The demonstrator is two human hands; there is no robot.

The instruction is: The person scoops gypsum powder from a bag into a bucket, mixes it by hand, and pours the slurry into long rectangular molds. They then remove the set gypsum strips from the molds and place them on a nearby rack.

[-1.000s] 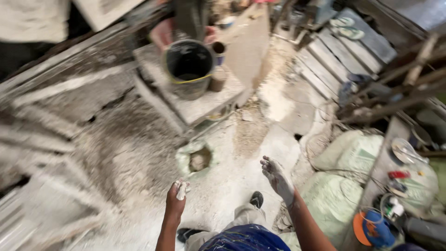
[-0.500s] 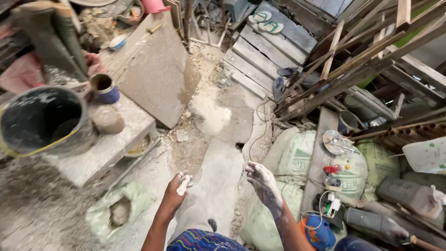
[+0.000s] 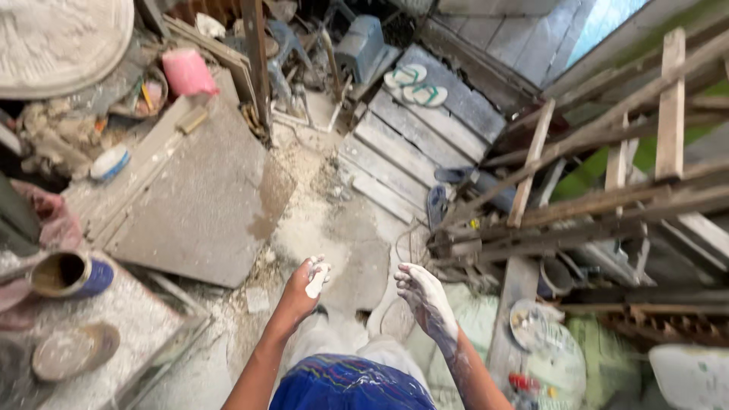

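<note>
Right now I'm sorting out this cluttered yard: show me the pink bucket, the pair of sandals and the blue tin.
pink bucket (image 3: 187, 71), head view, on its side wall.
pair of sandals (image 3: 414, 85), head view, on the sole of one sandal.
blue tin (image 3: 97, 277), head view, on its blue outer wall.

1. The left hand (image 3: 302, 287) is brown, with a white paste-like lump (image 3: 317, 279) at its fingertips.
2. The right hand (image 3: 422, 297) is coated whitish grey, faintly blue-tinged toward the wrist.
3. The blue cloth garment (image 3: 351, 383) at the lower centre carries thin multicoloured wavy streaks.
4. The round tin can (image 3: 72, 274) at the left is blue outside, ochre inside.
5. The pink plastic tub (image 3: 187, 72) lies at the upper left.
6. The pair of flip-flop sandals (image 3: 415, 83) at the upper centre is white with green straps.
7. The dusty concrete floor (image 3: 319, 220) is pale grey-white with a brown patch.
8. The flat stone slab (image 3: 194, 201) is grey.
</note>
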